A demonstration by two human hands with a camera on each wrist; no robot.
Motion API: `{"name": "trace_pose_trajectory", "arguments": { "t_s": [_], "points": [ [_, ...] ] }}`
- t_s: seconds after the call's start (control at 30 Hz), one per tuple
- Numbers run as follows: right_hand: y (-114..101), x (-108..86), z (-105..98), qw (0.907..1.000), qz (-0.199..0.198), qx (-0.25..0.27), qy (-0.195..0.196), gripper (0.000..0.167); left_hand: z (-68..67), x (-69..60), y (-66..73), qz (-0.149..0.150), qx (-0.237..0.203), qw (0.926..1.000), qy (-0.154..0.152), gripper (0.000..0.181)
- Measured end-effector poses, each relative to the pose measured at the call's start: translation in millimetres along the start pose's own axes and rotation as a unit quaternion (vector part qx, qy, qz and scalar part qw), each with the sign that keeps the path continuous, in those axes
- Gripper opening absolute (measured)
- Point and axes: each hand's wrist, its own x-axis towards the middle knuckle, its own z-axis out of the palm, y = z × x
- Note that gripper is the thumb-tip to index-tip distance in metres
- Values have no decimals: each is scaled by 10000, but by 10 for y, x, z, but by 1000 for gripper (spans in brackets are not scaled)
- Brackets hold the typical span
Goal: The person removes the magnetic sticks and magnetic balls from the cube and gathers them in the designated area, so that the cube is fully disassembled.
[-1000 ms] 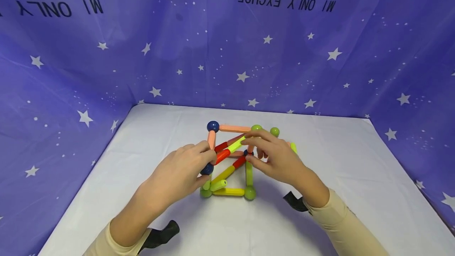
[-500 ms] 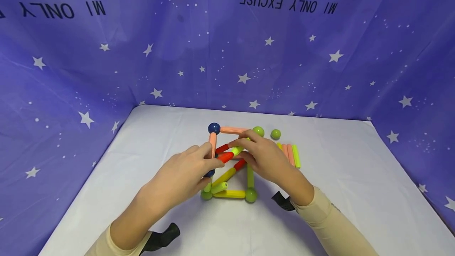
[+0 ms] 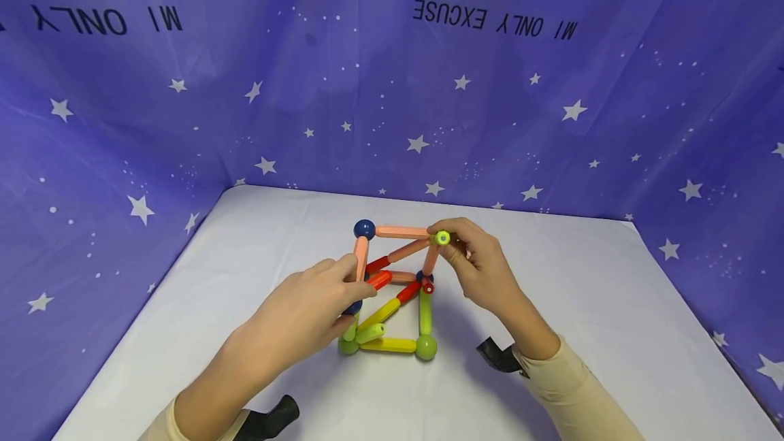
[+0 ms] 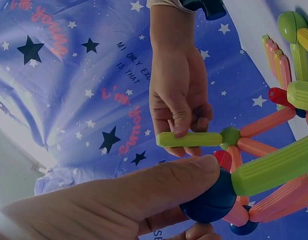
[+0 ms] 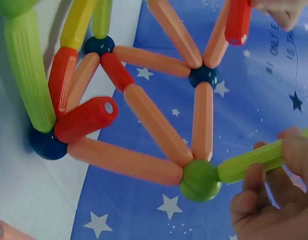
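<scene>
A frame of magnetic building sticks and balls stands on the table. My left hand [image 3: 312, 298] grips the blue ball [image 4: 208, 200] at its near upper left corner; a red stick [image 3: 380, 280] juts from there past the fingertips. My right hand [image 3: 480, 264] pinches a yellow-green stick [image 5: 248, 162] between thumb and fingers. That stick's far end meets the green ball [image 5: 201, 181] at the upper right corner, where several salmon sticks join. Another red stick [image 5: 89, 120] sticks out from a blue ball [image 5: 48, 144] lower down. The left fingers are partly hidden behind the ball.
Loose sticks [image 4: 276, 57] lie side by side on the white tabletop [image 3: 582, 291], right of the frame. Yellow and green sticks with green balls [image 3: 426, 346] form its base. A purple star-printed cloth [image 3: 392, 87] hangs behind the table.
The yellow-green stick has come apart from the red stick at my left hand. My right hand has carried it rightward to the upper green ball. My left hand has stayed at its corner.
</scene>
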Motion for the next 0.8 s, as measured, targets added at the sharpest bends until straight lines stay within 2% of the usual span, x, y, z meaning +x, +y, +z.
{"name": "trace_pose_trajectory", "arguments": {
  "t_s": [0.17, 0.37, 0.57, 0.7, 0.8],
  "points": [
    [77, 21, -57, 9967, 226, 757, 204, 27, 10, 8, -12, -9, -2, 10000, 55, 38],
    [120, 38, -125, 9918, 521, 1111, 366, 22, 17, 8, -11, 17, 3, 9999, 100, 38],
    [183, 45, -224, 9787, 1140, 1622, 541, 20, 28, 18, 1, 1, -49, 10000, 63, 39],
    [223, 74, -220, 9727, 1443, 1704, 636, 23, 27, 3, -5, -19, -64, 10000, 47, 39],
    [253, 125, -202, 9592, 1943, 1891, 795, 27, 19, 0, -10, -20, -50, 10000, 52, 40]
  ]
}}
